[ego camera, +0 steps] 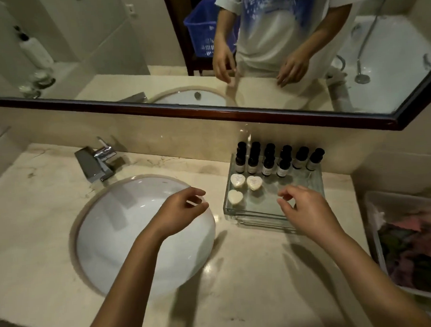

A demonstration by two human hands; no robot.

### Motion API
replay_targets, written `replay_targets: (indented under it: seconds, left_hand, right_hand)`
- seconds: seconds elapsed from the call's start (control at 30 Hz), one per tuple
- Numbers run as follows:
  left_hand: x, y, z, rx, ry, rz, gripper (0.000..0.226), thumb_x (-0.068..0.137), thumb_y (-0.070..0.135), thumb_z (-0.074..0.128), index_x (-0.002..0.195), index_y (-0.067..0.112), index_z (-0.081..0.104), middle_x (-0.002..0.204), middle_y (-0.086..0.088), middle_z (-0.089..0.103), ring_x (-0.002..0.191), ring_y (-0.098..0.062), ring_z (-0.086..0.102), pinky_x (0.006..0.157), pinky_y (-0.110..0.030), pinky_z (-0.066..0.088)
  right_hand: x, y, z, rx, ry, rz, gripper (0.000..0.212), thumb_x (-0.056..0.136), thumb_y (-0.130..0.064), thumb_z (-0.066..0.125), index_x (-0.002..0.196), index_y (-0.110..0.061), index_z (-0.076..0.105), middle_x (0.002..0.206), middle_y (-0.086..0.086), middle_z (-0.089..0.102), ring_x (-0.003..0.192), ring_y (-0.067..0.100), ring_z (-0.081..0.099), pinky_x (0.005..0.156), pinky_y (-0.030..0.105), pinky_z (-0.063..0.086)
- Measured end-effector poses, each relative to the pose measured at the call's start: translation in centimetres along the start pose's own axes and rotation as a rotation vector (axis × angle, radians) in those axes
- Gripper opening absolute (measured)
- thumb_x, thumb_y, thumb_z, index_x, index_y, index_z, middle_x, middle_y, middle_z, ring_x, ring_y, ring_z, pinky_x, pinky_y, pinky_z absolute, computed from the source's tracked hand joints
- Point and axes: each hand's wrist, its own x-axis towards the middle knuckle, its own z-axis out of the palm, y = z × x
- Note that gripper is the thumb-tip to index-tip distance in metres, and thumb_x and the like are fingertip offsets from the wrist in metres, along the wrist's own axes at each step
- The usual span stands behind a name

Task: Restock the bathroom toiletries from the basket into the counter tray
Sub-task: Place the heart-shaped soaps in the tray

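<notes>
A clear glass tray (251,215) sits on the counter right of the sink. Several small dark-capped bottles (267,164) stand in two rows at its back. Three white heart-shaped soaps (253,182) lie in its front left part. My right hand (307,208) hovers over the tray's front right, fingers curled with nothing visible in them. My left hand (184,209) hangs over the sink's right rim, fingers apart and empty. A blue basket (201,33) shows only in the mirror, behind the person.
A white round sink (128,229) with a chrome faucet (96,163) fills the counter's left half. A clear bin (375,230) of pink and dark items stands at the right edge. The dark-framed mirror (207,111) runs along the back wall.
</notes>
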Motion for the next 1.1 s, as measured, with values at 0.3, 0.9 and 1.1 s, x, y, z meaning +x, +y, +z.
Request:
replay_targets:
  seconds: [0.3, 0.9, 1.1]
  left_hand:
    - [-10.5, -2.4, -4.5, 0.006, 0.112, -0.037, 0.016, 0.09, 0.029, 0.059, 0.106, 0.035, 0.059, 0.1, 0.012, 0.062, 0.089, -0.002, 0.06, 0.065, -0.012, 0.044]
    - [-60.6, -20.3, -7.0, 0.059, 0.591, -0.466, 0.036, 0.089, 0.031, 0.061, 0.123, 0.018, 0.056, 0.099, 0.006, 0.059, 0.085, -0.007, 0.055, 0.082, -0.019, 0.044]
    - [-79.4, -23.6, -2.7, -0.063, 0.893, -0.764, 0.033, 0.09, 0.031, 0.059, 0.121, 0.024, 0.055, 0.104, 0.005, 0.061, 0.084, -0.005, 0.056, 0.079, -0.02, 0.045]
  right_hand:
    - [-4.7, -5.4, -0.5, -0.012, -0.083, -0.199, 0.023, 0.093, -0.024, 0.053, 0.111, -0.015, 0.064, 0.106, 0.001, 0.063, 0.073, 0.008, 0.048, 0.069, 0.022, 0.035]
    - [-37.8, -31.4, 14.3, 0.059, -0.556, -0.936, 0.018, 0.088, -0.019, 0.061, 0.104, -0.017, 0.068, 0.101, -0.004, 0.068, 0.082, 0.008, 0.059, 0.073, 0.018, 0.038]
    - [-53.9, -40.0, 18.9, 0.007, -0.762, -1.357, 0.018, 0.089, -0.022, 0.06, 0.105, -0.017, 0.066, 0.101, -0.004, 0.065, 0.095, 0.011, 0.06, 0.077, 0.017, 0.039]
